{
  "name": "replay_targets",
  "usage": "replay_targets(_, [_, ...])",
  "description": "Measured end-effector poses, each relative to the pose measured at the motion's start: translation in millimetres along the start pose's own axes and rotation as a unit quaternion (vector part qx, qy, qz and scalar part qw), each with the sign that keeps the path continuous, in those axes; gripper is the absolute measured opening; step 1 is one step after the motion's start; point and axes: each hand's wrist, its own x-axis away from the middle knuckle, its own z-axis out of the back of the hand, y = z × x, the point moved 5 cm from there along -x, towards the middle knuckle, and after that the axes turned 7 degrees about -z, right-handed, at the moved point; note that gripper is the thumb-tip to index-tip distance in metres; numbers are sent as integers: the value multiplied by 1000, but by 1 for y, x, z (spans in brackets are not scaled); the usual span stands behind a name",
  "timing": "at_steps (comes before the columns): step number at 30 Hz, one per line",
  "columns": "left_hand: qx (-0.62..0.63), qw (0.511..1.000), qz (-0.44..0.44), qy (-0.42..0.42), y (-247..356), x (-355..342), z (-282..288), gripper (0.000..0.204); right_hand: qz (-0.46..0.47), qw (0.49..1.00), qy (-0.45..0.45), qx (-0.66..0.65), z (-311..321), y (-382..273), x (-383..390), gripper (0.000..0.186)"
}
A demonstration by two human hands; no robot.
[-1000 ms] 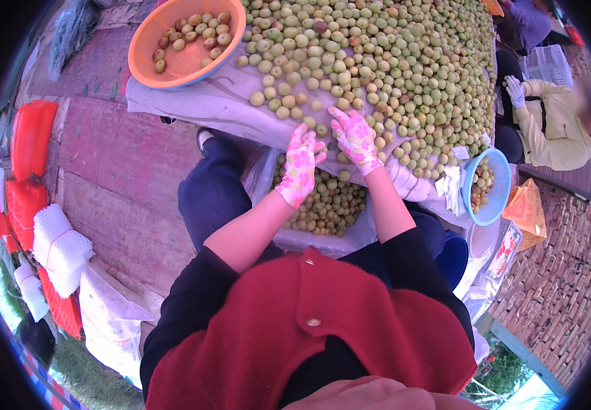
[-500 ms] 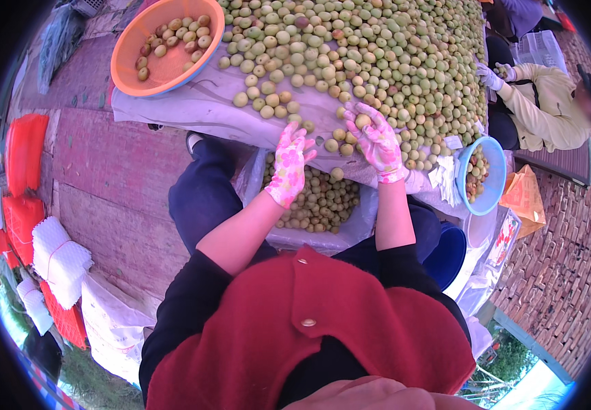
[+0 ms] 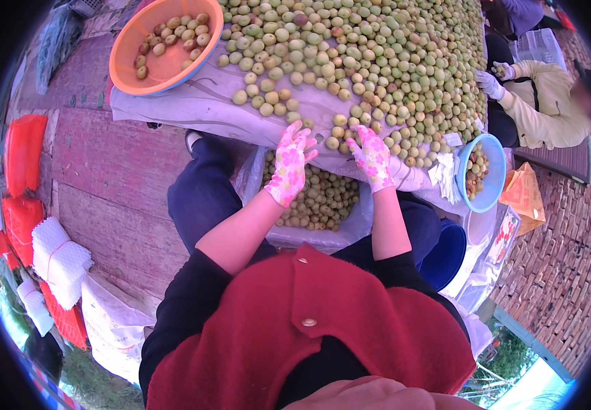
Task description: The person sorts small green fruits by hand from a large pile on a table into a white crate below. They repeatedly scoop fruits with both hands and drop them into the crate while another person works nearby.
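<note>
Two grips left wide: left hand [image 3: 290,164] spread, right hand [image 3: 373,160] half-curled beside loose fruit [image 3: 332,143]; nothing seen held. Green fruit pile [image 3: 391,61] spread on cloth-covered surface [image 3: 172,106], lined container [image 3: 309,239] set below edge. Overshoot could be caused by uneven sweep, bruising by drop.

Small round green fruit [image 3: 391,75], some blushed yellow or brown, lies heaped across the worktop [image 3: 172,106], thinning to loose pieces toward the near edge. A few sit just beyond the left hand's [image 3: 290,164] fingertips; a small cluster lies beside the right hand [image 3: 373,158]. Browner, yellowish fruit [image 3: 326,201] is piled below, between the forearms.
</note>
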Motion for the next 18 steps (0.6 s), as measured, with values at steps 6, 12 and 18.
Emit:
replay_targets(6, [-11,1000,-1,11,2,2,-3,44,-24,992,-65,104,-10,-10,-7,41])
replay_targets(12, [-14,1000,-1,1,5,2,-4,44,-118,976,-11,-181,2,0,-17,34])
replay_targets(18, [-15,1000,13,22,7,7,-9,42,-46,993,-63,84,-25,-26,-44,43])
